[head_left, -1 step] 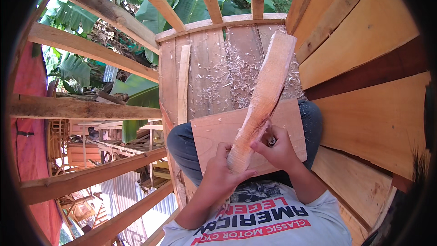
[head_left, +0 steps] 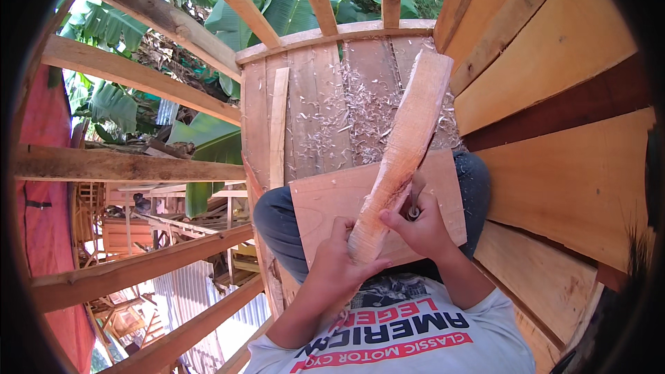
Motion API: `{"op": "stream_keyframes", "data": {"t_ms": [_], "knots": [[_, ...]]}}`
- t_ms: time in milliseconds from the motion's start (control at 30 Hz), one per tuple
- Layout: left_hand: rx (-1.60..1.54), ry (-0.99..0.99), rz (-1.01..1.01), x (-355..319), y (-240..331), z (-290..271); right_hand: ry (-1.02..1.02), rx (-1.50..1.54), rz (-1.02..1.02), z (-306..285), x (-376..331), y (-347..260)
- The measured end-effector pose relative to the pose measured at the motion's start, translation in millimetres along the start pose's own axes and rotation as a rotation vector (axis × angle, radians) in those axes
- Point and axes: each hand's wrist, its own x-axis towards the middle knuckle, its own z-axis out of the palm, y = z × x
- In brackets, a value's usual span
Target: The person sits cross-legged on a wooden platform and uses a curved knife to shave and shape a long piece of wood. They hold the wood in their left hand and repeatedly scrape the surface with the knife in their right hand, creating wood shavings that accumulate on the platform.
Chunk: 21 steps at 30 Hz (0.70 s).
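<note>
A long, slightly curved piece of rough pale wood slants across my lap, its far end up and to the right. Around its near end my left hand is closed, thumb across the lower tip. Against its right edge, near a dark rough patch, my right hand is closed, its thumb pressed on the wood. Those fingers also wrap a slim tool with a round metal end; the rest of it is hidden. Beneath lies a flat square board resting across my legs.
Curled wood shavings litter the plank floor ahead. A narrow wooden strip lies there on the left. Slatted rails stand at left and front, wide wooden boards at right. Banana leaves show beyond.
The long piece of wood has shifted very slightly, its far end a little to the right. Both hands keep their hold.
</note>
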Motion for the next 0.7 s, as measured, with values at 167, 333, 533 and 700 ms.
{"op": "stream_keyframes", "data": {"t_ms": [167,333,533,700], "knots": [[-0.007,-0.111,0.050,0,-11,-9,0.036,0.109,0.076,-2,4,-12],[0.006,-0.200,-0.014,-3,-21,-10,0.043,0.021,0.061,-7,4,-15],[0.013,-0.134,0.069,-2,-21,-7,-0.021,-0.156,-0.038,-21,-1,-10],[-0.127,-0.027,0.025,0,-29,-3,-0.120,-0.647,-0.182,-27,-13,-18]]}}
